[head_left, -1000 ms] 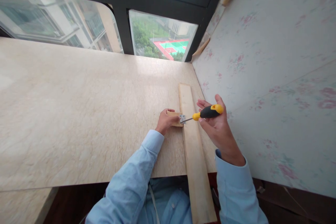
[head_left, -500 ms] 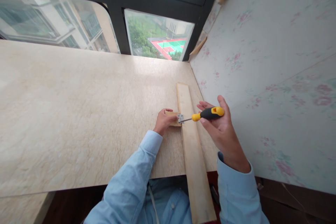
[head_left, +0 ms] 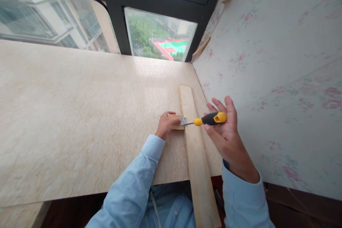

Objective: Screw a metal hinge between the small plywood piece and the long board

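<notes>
My left hand [head_left: 167, 125] is closed around a short wooden block [head_left: 176, 126], its thumb lying close to a small metal hinge [head_left: 184, 121]. The hinge spans the joint between this block and a long wooden board [head_left: 196, 149]. My right hand [head_left: 227, 124] has the yellow and black handle of a screwdriver [head_left: 212, 118] between thumb and palm, with several fingers spread away from it. The screwdriver lies low, its shaft pointing left and its tip at the hinge. Whether a screw is under the tip is too small to tell.
The board lies on a beige marble-patterned sill [head_left: 93, 114] and juts over its front edge toward my body. Close on the right stands a wall with flowered paper [head_left: 267, 78]. Dark-framed windows [head_left: 160, 35] rise behind the sill.
The fingers of my right hand have opened wider and lifted off the screwdriver handle, and the handle appears turned slightly. My left hand, the block and the board stay in place.
</notes>
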`<state>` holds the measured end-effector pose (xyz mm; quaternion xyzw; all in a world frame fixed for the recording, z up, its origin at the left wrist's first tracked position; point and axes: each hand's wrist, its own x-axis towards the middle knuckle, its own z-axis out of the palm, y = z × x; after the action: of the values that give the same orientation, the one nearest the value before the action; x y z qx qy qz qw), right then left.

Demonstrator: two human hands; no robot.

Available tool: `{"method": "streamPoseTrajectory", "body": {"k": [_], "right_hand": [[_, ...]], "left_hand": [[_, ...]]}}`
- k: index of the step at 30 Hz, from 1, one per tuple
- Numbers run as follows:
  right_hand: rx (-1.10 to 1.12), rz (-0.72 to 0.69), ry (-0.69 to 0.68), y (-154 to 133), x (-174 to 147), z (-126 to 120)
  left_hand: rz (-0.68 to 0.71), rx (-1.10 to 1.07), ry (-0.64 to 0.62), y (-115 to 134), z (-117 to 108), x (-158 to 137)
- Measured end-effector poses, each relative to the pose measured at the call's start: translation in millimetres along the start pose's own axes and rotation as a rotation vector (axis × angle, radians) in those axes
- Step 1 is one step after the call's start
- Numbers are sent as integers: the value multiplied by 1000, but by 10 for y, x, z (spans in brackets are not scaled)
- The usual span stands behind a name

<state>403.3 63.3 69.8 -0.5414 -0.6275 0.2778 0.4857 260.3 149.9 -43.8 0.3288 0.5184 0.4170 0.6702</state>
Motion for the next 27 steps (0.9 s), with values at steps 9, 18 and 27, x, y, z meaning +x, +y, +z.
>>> {"method": "streamPoseTrajectory", "body": {"k": [9,18,27], "right_hand": [[-423,81,309,-4,157,13],[-101,-7,4,-107,52,29],[-454,-96,248,-67,136,43]], "left_hand": [[-16,7,-10,4,-9,-3],[-21,12,-2,-3,-2,17],[-3,19,12,-5,2,4]]}}
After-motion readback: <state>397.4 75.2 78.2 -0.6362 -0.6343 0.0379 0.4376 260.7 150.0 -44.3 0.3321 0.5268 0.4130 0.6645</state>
